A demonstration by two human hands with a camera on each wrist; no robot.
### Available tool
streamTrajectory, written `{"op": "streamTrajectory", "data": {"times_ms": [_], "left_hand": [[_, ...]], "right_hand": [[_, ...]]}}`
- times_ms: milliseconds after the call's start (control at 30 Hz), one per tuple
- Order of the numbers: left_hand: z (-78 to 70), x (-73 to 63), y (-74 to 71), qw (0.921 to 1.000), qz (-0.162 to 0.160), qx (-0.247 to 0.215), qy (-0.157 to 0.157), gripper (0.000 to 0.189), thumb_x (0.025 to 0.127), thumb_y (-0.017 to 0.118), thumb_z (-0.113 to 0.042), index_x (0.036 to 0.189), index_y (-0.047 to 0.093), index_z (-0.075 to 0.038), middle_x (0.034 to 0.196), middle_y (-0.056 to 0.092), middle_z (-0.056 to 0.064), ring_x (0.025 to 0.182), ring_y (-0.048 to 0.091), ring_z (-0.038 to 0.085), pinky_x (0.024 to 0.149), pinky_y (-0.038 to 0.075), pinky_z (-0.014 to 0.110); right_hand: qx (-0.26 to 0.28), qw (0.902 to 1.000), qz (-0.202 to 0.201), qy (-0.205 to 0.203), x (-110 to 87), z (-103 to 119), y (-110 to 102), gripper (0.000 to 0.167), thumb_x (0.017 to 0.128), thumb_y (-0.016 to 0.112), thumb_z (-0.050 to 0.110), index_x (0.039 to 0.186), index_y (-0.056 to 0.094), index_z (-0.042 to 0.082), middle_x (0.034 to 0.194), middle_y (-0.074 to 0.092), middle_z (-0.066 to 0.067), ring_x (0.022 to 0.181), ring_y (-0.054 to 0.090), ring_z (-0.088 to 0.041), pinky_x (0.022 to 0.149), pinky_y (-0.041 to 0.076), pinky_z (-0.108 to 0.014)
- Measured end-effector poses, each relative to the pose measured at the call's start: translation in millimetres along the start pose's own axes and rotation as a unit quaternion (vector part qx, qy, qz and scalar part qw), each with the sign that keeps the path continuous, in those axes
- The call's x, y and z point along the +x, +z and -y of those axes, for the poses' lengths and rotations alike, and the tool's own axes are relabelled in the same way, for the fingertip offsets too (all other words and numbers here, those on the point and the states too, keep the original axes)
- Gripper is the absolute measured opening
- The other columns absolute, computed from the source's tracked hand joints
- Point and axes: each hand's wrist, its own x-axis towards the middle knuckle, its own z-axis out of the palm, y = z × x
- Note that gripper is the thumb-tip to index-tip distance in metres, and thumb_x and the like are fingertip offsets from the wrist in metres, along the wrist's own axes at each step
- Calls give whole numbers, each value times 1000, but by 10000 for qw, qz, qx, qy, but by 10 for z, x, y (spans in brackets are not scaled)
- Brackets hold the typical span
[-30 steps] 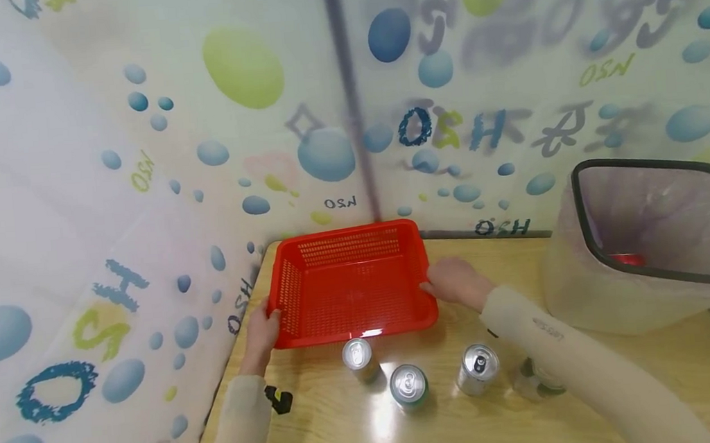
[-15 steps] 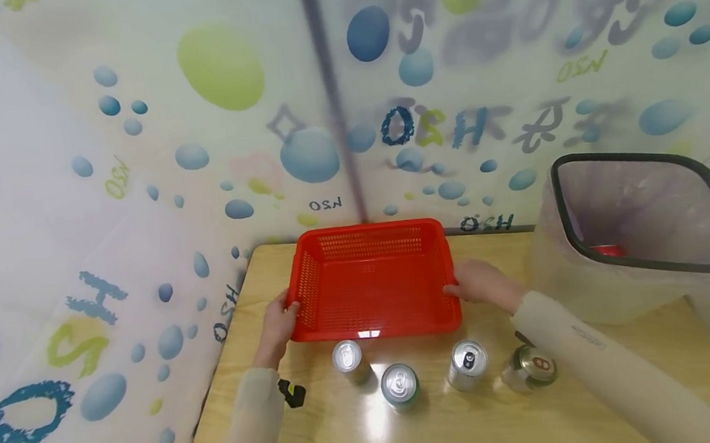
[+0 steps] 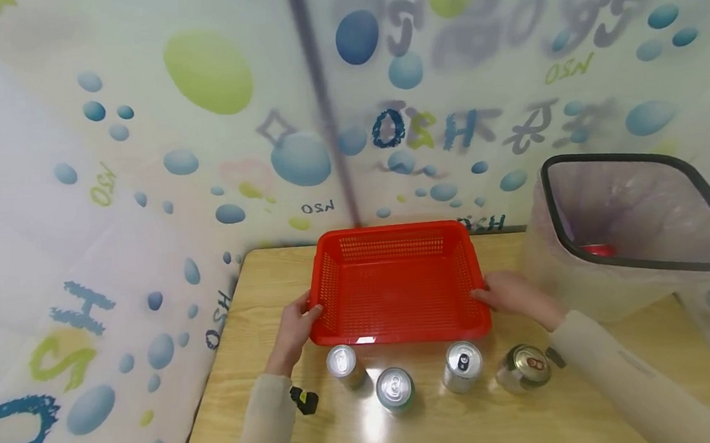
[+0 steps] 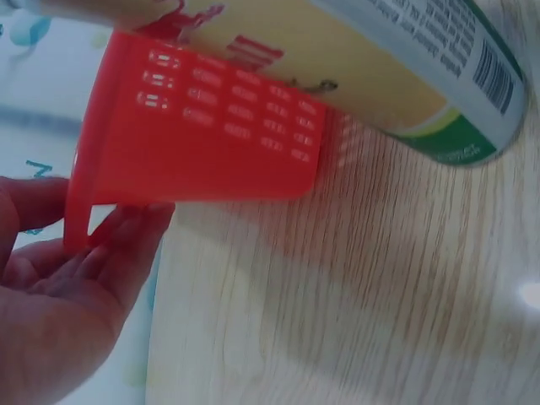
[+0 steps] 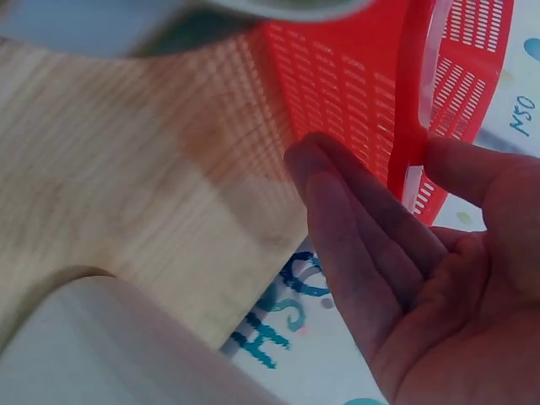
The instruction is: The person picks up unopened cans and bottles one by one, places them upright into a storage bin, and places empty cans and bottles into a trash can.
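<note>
A red plastic basket (image 3: 402,338) with perforated walls lies on the wooden table near the back wall, nothing inside it. My left hand (image 3: 291,329) grips its left rim, thumb above and fingers below, as the left wrist view also shows. At the opposite side my right hand (image 3: 517,297) pinches the rim between thumb and fingers; in the right wrist view those fingers (image 5: 350,245) reach along the outer wall. In front of the basket stand several drink cans: a slim can (image 3: 345,365), a green-edged can (image 3: 396,390), a silver can (image 3: 463,367) and a gold-topped can (image 3: 524,369).
A lined bin (image 3: 539,256) with a black rim stands at the right, a red object (image 3: 599,250) inside it. A patterned wall (image 3: 231,155) closes off the back and left. The wooden table (image 3: 254,292) extends toward me.
Both hands have shifted the basket to the right along the table, away from the left wall. The cans stay put while the head view turns slightly rightward.
</note>
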Motion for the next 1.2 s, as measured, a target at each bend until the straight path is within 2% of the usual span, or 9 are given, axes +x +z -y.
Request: {"op": "streamTrajectory", "data": {"times_ms": [133, 267, 467, 567, 733, 833, 933, 1100, 1200], "left_hand": [[-4, -3, 35, 9998, 147, -145, -76, 52, 103, 57, -4, 153, 42, 5, 135, 58, 30, 113, 66, 41, 88, 61, 40], [-7, -9, 52, 9993, 236, -236, -148, 50, 103, 59, -6, 150, 45, 3, 135, 57, 29, 113, 65, 41, 88, 61, 41], [37, -6, 59, 9992, 283, -287, -64, 53, 103, 60, -9, 152, 43, 0, 138, 55, 28, 118, 64, 43, 90, 60, 42], [71, -24, 64, 9995, 250, -172, 125, 56, 104, 60, -13, 155, 40, 0, 141, 55, 29, 122, 62, 45, 94, 58, 46], [95, -116, 54, 9955, -229, 77, 922, 56, 106, 61, -18, 153, 41, 3, 146, 53, 28, 133, 54, 46, 106, 49, 55], [74, -187, 24, 9847, -732, 145, 1574, 48, 105, 61, -15, 147, 50, 3, 147, 53, 24, 138, 50, 42, 110, 45, 57], [37, -258, -11, 9722, -1006, 131, 2112, 37, 104, 61, -10, 139, 59, 2, 142, 59, 20, 136, 52, 37, 109, 47, 52], [-31, -442, -43, 9555, -820, 221, 2824, 26, 102, 59, 1, 127, 66, 7, 128, 66, 25, 124, 61, 35, 102, 50, 22], [-13, -527, -62, 9448, -533, 417, 3207, 26, 101, 61, 2, 125, 67, 7, 125, 66, 25, 120, 62, 35, 102, 53, 29]], "right_hand": [[191, 9997, -166, -5, -63, -113, 35, 31, 102, 62, 24, 77, 60, 7, 65, 55, -2, 59, 49, -17, 54, 41, -31], [751, 9971, -33, 117, -91, -218, 83, 27, 104, 60, 23, 95, 63, -2, 76, 62, -7, 66, 56, -21, 59, 50, -34], [1964, 9804, 113, 48, -104, -331, 159, 36, 108, 56, 20, 120, 53, -14, 113, 68, -29, 95, 71, -35, 77, 63, -46], [2327, 9724, 172, -16, -109, -355, 186, 38, 108, 55, 19, 124, 50, -16, 118, 67, -32, 102, 71, -39, 81, 62, -48], [2443, 9695, 169, -109, -116, -371, 208, 40, 108, 55, 19, 126, 48, -17, 117, 67, -30, 102, 72, -39, 82, 62, -48], [2424, 9700, 132, -139, -122, -373, 209, 39, 108, 55, 19, 125, 48, -16, 116, 67, -31, 101, 72, -39, 82, 62, -49], [2369, 9714, 76, -157, -130, -374, 212, 38, 108, 54, 18, 124, 49, -16, 113, 69, -29, 100, 72, -38, 81, 62, -48], [2320, 9726, 49, -159, -143, -357, 200, 39, 108, 54, 19, 124, 50, -17, 112, 69, -28, 100, 72, -38, 81, 62, -48], [2387, 9710, 78, -145, -146, -343, 197, 40, 109, 55, 19, 125, 49, -17, 115, 68, -30, 101, 71, -40, 82, 62, -48]]}}
